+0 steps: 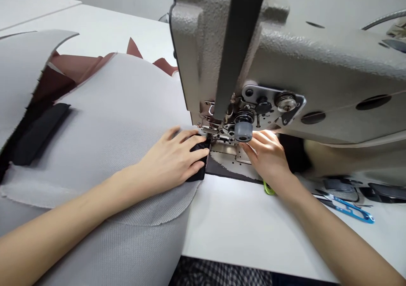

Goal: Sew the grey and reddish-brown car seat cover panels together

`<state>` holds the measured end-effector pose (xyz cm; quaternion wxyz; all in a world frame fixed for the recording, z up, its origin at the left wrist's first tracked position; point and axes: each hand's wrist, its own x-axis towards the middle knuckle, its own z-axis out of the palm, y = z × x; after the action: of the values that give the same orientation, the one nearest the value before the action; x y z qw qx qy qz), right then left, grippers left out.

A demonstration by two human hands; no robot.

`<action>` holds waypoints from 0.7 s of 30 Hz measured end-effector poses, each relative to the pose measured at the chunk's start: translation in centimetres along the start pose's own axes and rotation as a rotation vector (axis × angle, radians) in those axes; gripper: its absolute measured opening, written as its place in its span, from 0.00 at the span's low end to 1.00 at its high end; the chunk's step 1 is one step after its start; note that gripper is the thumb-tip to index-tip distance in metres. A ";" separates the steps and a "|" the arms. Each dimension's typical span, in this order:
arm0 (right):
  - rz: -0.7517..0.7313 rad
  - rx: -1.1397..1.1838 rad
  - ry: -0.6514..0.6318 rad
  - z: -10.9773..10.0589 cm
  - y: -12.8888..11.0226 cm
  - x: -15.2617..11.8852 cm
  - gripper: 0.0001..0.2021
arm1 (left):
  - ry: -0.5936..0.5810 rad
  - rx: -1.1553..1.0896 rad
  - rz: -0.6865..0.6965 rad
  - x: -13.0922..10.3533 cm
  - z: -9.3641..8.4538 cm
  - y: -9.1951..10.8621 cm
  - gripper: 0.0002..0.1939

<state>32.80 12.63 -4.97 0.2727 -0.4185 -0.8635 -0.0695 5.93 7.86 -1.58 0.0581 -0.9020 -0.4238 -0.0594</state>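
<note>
Where the white bench (228, 218) runs beneath everything, one grey sewing machine (317, 70) stands right of centre. Grey fabric (136, 100), one large piece, spread to its left; reddish-brown material (79, 68) behind. Left hand (168, 161): grip unclosed, fingers splayed, pressing down on the black piece. Right hand (268, 152): beside the machine's knob, fingers bent; cannot tell whether its grip holds anything. Black piece (198, 174): at the fabric's right edge, beside the presser area. Blue snips (352, 210): right of the right forearm.

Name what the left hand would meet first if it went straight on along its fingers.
Probably the presser-foot assembly of the sewing machine, just beyond the black fabric under the left hand; depth is unclear.
</note>
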 end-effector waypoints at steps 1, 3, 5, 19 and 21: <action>0.003 0.004 -0.007 0.0 0.0 0.0 0.09 | 0.015 0.013 0.010 0.0 0.1 0.0 0.14; 0.013 0.008 -0.023 0.0 -0.1 0.0 0.09 | 0.056 0.045 0.031 0.1 0.2 -0.1 0.13; 0.022 0.001 -0.033 0.1 -0.1 0.1 0.09 | 0.092 0.080 0.054 0.2 0.3 -0.1 0.13; -0.100 0.183 -0.319 -0.7 -4.5 0.7 0.20 | -0.014 -0.068 -0.038 -0.8 -0.4 0.8 0.15; -0.081 0.201 -0.440 -0.2 -5.2 1.7 0.21 | 0.009 -0.068 -0.047 -0.9 -0.2 1.0 0.13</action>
<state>28.12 10.39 -3.36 0.1154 -0.3594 -0.9207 0.0989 6.10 6.49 -1.54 0.0279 -0.8930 -0.4421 -0.0789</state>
